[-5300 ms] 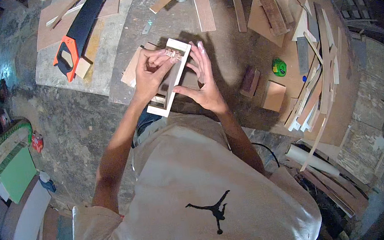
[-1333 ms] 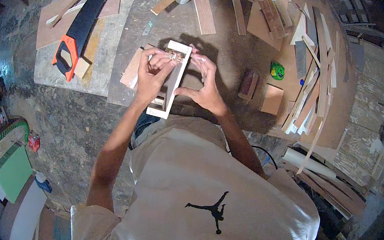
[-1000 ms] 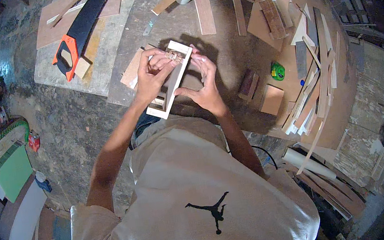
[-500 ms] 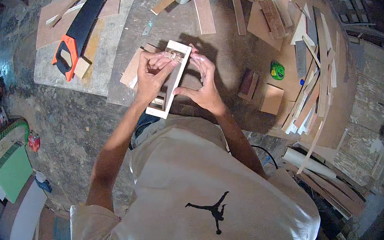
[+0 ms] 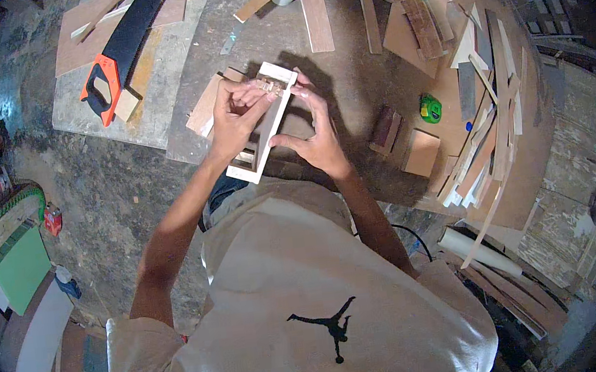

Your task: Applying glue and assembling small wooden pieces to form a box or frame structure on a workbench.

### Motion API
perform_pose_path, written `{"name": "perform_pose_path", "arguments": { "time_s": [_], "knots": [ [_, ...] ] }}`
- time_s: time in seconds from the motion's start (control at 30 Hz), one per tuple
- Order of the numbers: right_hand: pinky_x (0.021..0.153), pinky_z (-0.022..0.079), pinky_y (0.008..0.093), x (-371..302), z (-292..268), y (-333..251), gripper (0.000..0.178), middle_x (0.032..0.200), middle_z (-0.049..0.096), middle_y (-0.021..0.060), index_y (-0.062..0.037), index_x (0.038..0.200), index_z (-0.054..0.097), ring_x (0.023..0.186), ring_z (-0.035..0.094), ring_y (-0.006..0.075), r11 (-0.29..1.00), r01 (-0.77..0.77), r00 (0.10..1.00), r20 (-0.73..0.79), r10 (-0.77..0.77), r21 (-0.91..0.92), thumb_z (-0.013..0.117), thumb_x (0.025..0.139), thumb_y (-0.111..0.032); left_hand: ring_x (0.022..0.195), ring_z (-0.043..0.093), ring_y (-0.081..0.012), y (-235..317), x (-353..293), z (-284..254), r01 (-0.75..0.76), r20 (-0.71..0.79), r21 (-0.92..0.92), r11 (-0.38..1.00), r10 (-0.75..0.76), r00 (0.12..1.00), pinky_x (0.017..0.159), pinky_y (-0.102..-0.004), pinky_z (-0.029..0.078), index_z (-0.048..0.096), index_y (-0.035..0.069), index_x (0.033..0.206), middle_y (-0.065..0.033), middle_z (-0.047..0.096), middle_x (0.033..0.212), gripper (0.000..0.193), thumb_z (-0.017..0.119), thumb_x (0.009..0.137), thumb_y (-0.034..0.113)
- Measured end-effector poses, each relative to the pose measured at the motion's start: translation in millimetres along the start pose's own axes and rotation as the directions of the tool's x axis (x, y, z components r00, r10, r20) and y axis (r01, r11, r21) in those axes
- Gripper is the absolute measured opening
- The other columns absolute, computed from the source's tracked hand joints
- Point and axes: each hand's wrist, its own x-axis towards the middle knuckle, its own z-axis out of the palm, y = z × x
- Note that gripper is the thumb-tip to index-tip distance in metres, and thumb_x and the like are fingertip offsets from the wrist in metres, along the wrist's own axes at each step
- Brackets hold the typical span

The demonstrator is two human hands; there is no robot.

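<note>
Head view — left hand (image 5: 236,123) and right hand (image 5: 318,139) both grasping white wooden frame (image 5: 267,127); handsaw (image 5: 122,46) well apart.

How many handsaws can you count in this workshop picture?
1: a handsaw with an orange handle lies on a board at upper left, beyond the left hand. Others may hide under the wood scraps.

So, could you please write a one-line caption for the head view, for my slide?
Both hands, left hand and right hand, hold a small white wooden frame above a scrap-strewn floor, handsaw nearby.
</note>
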Motion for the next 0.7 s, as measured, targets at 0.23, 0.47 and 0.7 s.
{"name": "perform_pose_path", "arguments": {
  "time_s": [0.23, 0.47, 0.7],
  "knots": [
    [0.115, 0.034, 0.0470, 7.6, -4.8, -14.7, 0.083, 0.156, 0.034, 0.0247, -0.0037, 0.134, 0.053, 0.142, 0.039, 0.0379, 0.998, -0.010, 1.000, 0.007, 0.010, -0.067, 0.093, 0.065, -0.029, 0.107, 0.066, -0.0200, 1.6, 1.1, 3.3, -0.042, 0.021, -0.073, 0.996, 0.043, 0.999, 0.093, -0.0329, 0.056, 0.040, 0.004, 0.108, -0.0189, 0.066, 0.111, 0.034, 0.065, 0.090, -0.013],
    [0.115, 0.035, 0.0465, 1.4, -0.3, -5.9, 0.079, 0.153, 0.038, 0.0246, -0.0038, 0.131, 0.056, 0.142, 0.040, 0.0373, 0.997, 0.052, 0.999, 0.005, -0.052, -0.056, 0.093, 0.065, -0.027, 0.105, 0.067, -0.0197, 3.3, -1.3, 0.7, 0.004, 0.029, -0.013, 1.000, -0.004, 1.000, 0.092, -0.0323, 0.056, 0.040, 0.004, 0.109, -0.0177, 0.066, 0.107, 0.035, 0.064, 0.090, -0.014],
    [0.115, 0.033, 0.0473, 4.7, -0.7, -9.9, 0.081, 0.154, 0.036, 0.0259, -0.0058, 0.132, 0.053, 0.143, 0.037, 0.0384, 1.000, 0.014, 1.000, -0.015, -0.014, -0.004, 0.093, 0.066, -0.027, 0.102, 0.067, -0.0180, 4.7, 0.9, 3.1, -0.018, 0.018, -0.024, 1.000, 0.019, 1.000, 0.088, -0.0310, 0.056, 0.039, 0.004, 0.109, -0.0162, 0.066, 0.105, 0.035, 0.064, 0.090, -0.013]
  ]
}}
